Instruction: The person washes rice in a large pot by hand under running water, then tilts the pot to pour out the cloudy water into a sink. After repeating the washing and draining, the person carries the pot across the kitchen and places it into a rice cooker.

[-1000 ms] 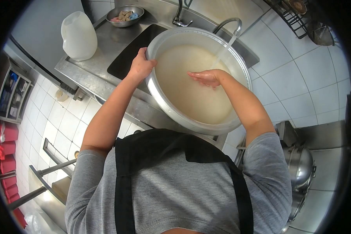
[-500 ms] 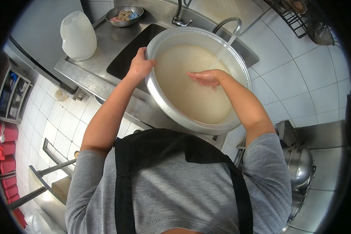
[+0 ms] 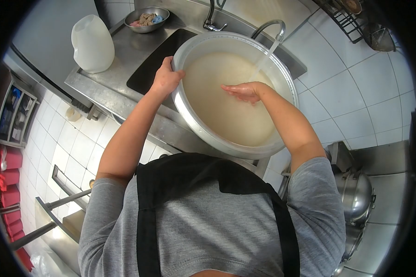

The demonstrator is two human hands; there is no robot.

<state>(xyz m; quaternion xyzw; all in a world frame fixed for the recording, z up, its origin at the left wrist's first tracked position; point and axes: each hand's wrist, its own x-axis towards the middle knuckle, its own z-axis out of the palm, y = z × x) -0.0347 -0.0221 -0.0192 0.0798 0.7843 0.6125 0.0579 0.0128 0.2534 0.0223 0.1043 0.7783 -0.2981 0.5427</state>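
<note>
A large round metal pot (image 3: pixel 202 45) tilts over the sink, filled with cloudy, off-white water (image 3: pixel 222 113). My left hand (image 3: pixel 167 76) is closed on the pot's left rim, thumb over the inner edge. Stretched out at the water's surface is my right hand (image 3: pixel 242 92), its fingers extended and the lower ones partly dipped in the liquid. Nothing shows in that hand, and what lies under the surface is hidden. From a curved tap (image 3: pixel 280 33) at the back right, a stream of water (image 3: pixel 265 61) runs into the pot.
A dark sink basin (image 3: pixel 159 60) lies left of the pot. On the steel counter (image 3: pixel 125 48) stand a translucent plastic jug (image 3: pixel 92 45) and a metal bowl (image 3: pixel 147 28) holding cloths or sponges. Another faucet (image 3: pixel 211 23) is behind. Metal pots (image 3: pixel 354 196) sit at the right.
Both hands and the pot keep nearly the same positions. Water still runs from the tap; the camera view has shifted very slightly.
</note>
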